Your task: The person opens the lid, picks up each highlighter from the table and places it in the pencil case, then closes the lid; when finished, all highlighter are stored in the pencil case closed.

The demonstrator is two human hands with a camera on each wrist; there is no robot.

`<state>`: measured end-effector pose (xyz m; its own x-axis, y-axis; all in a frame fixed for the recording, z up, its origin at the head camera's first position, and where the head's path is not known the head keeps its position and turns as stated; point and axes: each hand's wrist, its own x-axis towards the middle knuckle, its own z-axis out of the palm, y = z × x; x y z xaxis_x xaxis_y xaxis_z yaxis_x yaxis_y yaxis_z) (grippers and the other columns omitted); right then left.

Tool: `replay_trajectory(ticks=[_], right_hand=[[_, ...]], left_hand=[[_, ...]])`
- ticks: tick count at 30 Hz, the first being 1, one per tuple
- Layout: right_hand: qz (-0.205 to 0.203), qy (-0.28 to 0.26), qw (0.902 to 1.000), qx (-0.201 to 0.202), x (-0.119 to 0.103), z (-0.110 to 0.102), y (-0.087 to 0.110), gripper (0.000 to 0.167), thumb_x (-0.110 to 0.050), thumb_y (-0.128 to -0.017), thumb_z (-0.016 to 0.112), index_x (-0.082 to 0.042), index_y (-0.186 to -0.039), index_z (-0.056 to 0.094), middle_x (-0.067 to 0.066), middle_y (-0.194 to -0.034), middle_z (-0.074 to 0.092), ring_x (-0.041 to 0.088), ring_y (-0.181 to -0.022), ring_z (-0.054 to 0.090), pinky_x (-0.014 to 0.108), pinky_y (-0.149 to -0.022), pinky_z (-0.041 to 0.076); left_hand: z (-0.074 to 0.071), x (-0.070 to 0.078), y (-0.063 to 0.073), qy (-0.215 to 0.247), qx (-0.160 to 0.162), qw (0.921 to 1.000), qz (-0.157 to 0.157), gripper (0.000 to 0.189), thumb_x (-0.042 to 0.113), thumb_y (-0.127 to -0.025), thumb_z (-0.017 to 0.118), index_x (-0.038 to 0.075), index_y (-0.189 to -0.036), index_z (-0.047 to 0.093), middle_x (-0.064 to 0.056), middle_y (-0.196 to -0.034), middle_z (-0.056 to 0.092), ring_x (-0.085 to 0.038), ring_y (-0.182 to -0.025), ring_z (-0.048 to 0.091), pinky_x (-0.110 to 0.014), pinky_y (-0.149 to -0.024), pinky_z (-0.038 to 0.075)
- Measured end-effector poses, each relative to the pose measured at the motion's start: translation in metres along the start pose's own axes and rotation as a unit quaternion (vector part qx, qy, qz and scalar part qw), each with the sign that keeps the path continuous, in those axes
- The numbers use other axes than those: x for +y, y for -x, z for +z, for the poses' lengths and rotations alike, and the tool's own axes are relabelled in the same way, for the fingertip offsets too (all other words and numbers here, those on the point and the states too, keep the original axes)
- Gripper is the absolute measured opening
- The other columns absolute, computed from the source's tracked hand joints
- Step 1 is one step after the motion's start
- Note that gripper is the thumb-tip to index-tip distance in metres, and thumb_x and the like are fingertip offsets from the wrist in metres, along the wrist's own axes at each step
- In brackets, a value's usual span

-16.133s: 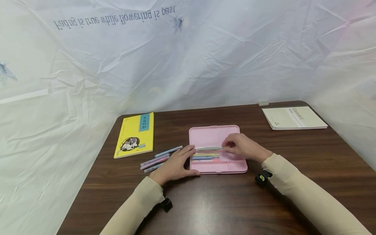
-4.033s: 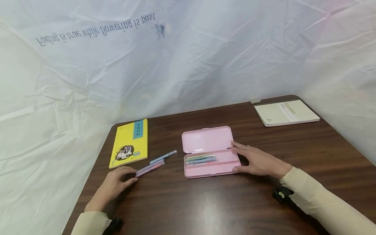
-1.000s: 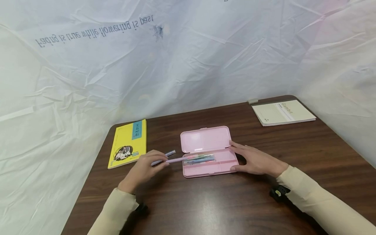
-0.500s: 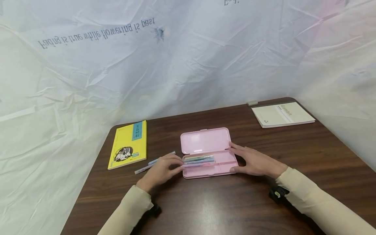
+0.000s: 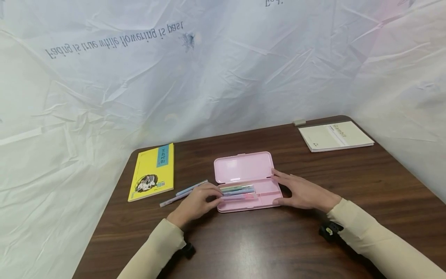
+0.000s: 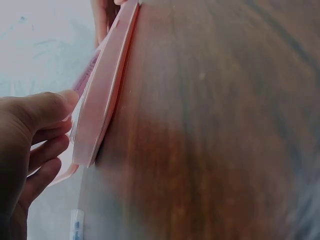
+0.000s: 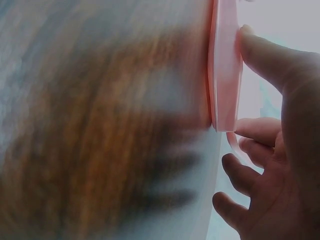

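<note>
A pink pencil case (image 5: 267, 197) lies on the table with its lid (image 5: 244, 167) raised and tipped back. Several pens (image 5: 240, 190) in clear and pastel colours lie in its long compartment. My left hand (image 5: 196, 201) pinches a purple pen (image 5: 235, 197) between thumb and fingers, low over the front left of the case. In the left wrist view, the purple pen (image 6: 88, 73) slants over the rim. My right hand (image 5: 304, 191) holds the case's right end, thumb at the front and fingers towards the hinge. Two pens (image 5: 172, 200) lie left of the case, partly behind my left hand.
A yellow book (image 5: 153, 172) lies at the table's left. At the back right is a cream notebook (image 5: 336, 136) with a small pale block (image 5: 299, 122) beside it. White printed sheeting (image 5: 223, 77) hangs behind the table (image 5: 278, 248).
Since the second-old frame, my left hand has brought the purple pen rightwards and lowered it into the case. Over the last half second it shifted slightly right. My right hand stayed put.
</note>
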<state>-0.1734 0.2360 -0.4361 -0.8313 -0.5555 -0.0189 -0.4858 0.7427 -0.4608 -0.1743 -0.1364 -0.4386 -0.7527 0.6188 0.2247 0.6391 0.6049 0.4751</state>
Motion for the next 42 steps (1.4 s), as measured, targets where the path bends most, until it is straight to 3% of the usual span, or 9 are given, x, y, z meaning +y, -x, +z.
replay_trajectory(ticks=[15,23,36,42], right_hand=[[0.002,-0.002,1.0,-0.001,0.0016,0.0003,-0.0003,0.091,-0.067,-0.088,0.061,-0.007,-0.153,0.04,0.009,-0.164,0.025,0.039,-0.143,0.037,0.058,-0.115,0.03],[-0.001,-0.004,1.0,0.0,0.0011,-0.0004,-0.0003,0.09,-0.065,-0.089,0.062,-0.005,-0.152,0.04,0.01,-0.164,0.025,0.038,-0.143,0.037,0.057,-0.115,0.03],[0.0,-0.01,0.9999,-0.002,0.0008,0.0,-0.0004,0.09,-0.064,-0.088,0.063,-0.005,-0.152,0.04,0.01,-0.164,0.025,0.038,-0.143,0.036,0.057,-0.116,0.029],[0.0,-0.009,1.0,-0.001,0.0008,0.0002,-0.0004,0.09,-0.065,-0.088,0.063,-0.005,-0.152,0.04,0.01,-0.164,0.025,0.038,-0.143,0.037,0.057,-0.116,0.029]], left_hand=[[0.0047,-0.0009,0.0015,-0.039,0.008,0.9992,0.005,0.015,0.025,-0.088,0.078,0.017,-0.1,0.077,0.007,-0.112,0.066,-0.008,-0.108,0.059,-0.032,-0.099,0.051],[0.0019,0.0037,-0.0007,-0.063,-0.013,0.9979,-0.011,0.017,0.029,-0.089,0.077,0.018,-0.101,0.078,0.006,-0.113,0.066,-0.011,-0.109,0.058,-0.034,-0.102,0.049],[0.002,0.0037,-0.0002,-0.068,-0.014,0.9976,-0.004,0.018,0.03,-0.089,0.077,0.017,-0.101,0.078,0.006,-0.113,0.066,-0.012,-0.111,0.06,-0.039,-0.114,0.037],[0.0001,0.0019,0.0014,-0.046,-0.007,0.9989,-0.004,0.016,0.028,-0.087,0.079,0.019,-0.101,0.077,0.006,-0.114,0.066,-0.01,-0.112,0.058,-0.038,-0.112,0.041]])
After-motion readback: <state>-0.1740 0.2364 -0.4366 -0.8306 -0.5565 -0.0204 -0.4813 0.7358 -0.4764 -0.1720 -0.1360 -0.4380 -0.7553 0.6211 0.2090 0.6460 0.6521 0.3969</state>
